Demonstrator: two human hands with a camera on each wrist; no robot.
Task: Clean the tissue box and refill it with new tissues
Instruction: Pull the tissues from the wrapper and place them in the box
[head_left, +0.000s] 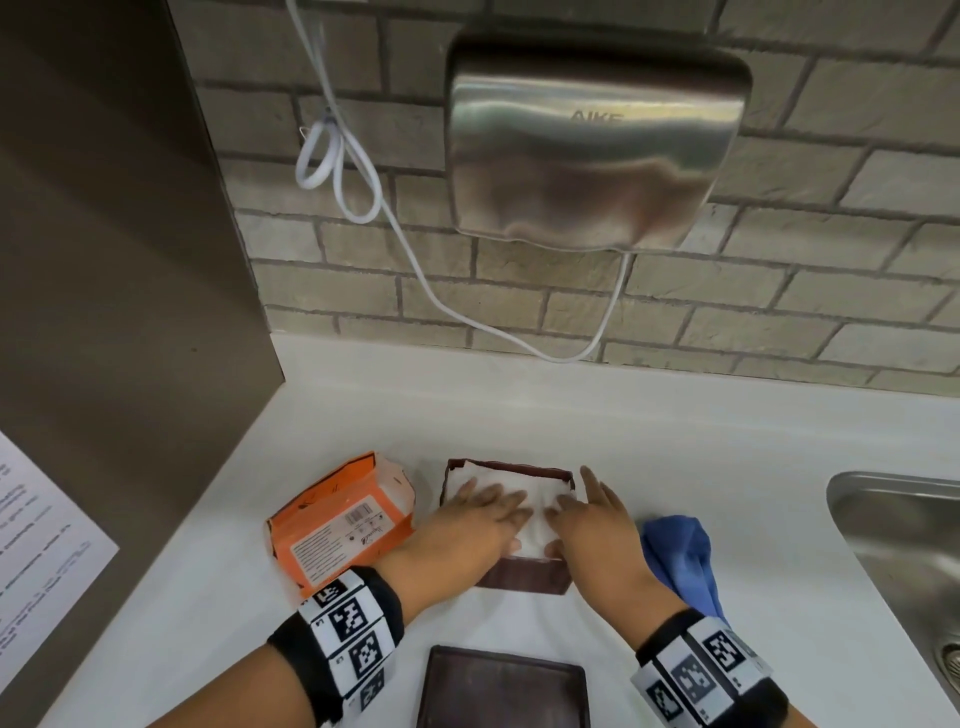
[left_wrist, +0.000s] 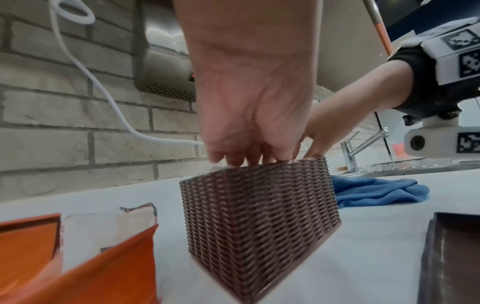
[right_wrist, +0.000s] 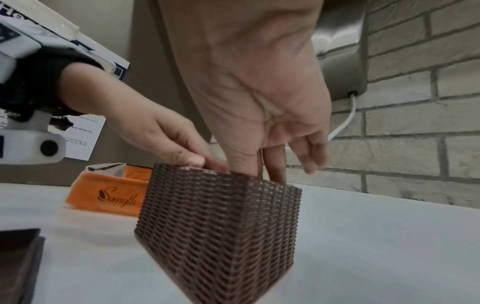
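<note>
On the white tabletop (head_left: 675, 441), an opened orange pack (head_left: 337, 525) lies just left of the brown woven box (head_left: 524, 574). White tissues (head_left: 519, 488) fill the box. The left hand (head_left: 467, 519) presses on them, fingers (head_left: 498, 501) straight and flat. The right hand (head_left: 592, 519) presses beside it, fingers straight, one outside the far rim. The lid (head_left: 504, 686) lies nearer. A blue cloth (head_left: 680, 561) sits right, then the sink (head_left: 904, 525).
</note>
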